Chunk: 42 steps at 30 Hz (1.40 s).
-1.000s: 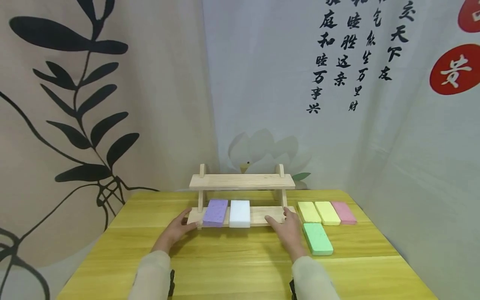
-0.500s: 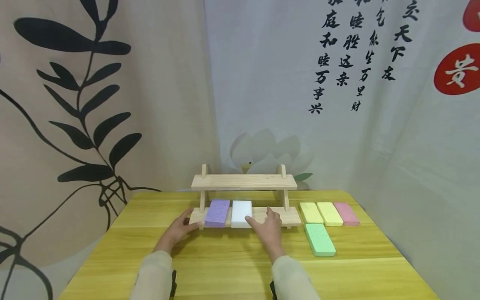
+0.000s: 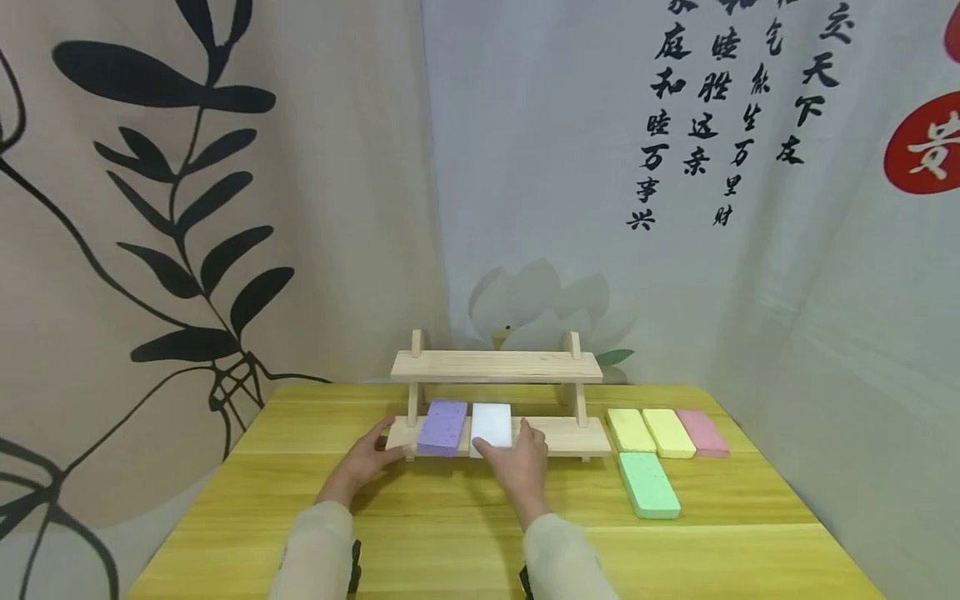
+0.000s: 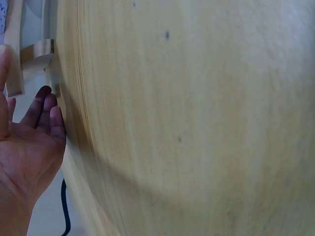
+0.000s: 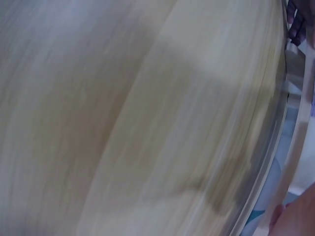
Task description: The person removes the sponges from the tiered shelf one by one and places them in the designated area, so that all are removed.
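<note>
A two-tier wooden shelf rack [image 3: 497, 365] stands on the table. On its lower board lie a speckled purple sponge [image 3: 442, 427] and a white sponge [image 3: 492, 423], side by side with a narrow gap. My right hand [image 3: 517, 467] spans the white sponge, thumb at its lower left corner and fingers along its right side. My left hand [image 3: 363, 463] holds the left end of the lower board, thumb at the front and index finger at the back corner. In the left wrist view, the other fingers [image 4: 43, 113] of that hand extend past the board's end.
Right of the rack, two yellow sponges [image 3: 631, 430] and a pink sponge [image 3: 702, 432] lie in a row on the wooden table [image 3: 420, 542]. A green sponge [image 3: 649, 486] lies in front of them. A printed curtain [image 3: 525, 183] hangs behind the table.
My right hand has moved left from the right end of the lower board to the white sponge. The left hand stays at the board's left end. The head view has shifted slightly.
</note>
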{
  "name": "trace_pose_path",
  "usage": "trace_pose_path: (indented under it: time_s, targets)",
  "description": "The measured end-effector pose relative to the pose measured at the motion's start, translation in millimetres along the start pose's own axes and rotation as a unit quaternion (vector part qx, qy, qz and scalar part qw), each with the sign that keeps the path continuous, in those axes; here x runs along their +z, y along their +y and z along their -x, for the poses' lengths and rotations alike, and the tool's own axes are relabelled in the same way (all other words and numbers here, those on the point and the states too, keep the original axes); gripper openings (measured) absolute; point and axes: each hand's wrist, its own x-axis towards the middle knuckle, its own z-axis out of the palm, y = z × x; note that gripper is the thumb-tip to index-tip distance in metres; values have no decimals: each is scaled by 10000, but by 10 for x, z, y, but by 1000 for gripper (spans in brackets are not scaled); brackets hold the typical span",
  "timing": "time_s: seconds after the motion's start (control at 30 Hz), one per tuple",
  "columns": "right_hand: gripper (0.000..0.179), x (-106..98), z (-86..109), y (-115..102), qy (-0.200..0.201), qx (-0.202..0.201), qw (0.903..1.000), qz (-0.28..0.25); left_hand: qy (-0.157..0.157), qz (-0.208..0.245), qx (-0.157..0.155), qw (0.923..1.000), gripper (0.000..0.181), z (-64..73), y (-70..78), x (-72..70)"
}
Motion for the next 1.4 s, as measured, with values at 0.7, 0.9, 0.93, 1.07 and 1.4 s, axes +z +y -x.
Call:
trace_pose_path:
  time_s: [0.7, 0.9, 0.93, 1.07, 1.4]
  targets:
    - [86, 237, 33, -23, 505, -177, 9985, 133, 46, 40, -8, 10000, 83, 45, 42, 4]
    - [80, 247, 11, -17, 432, -95, 9990, 66, 78, 173, 41, 9998, 82, 43, 34, -2]
    - [80, 245, 9, -17, 423, -90, 9991, 17, 86, 150, 44, 9998, 81, 43, 33, -3]
    - [78, 234, -2, -15, 387, -82, 9991, -173, 93, 134, 60, 9998, 81, 40, 33, -8]
    - [78, 175, -12, -34, 252, -70, 9993, -274, 76, 169, 56, 9998, 82, 43, 29, -8]
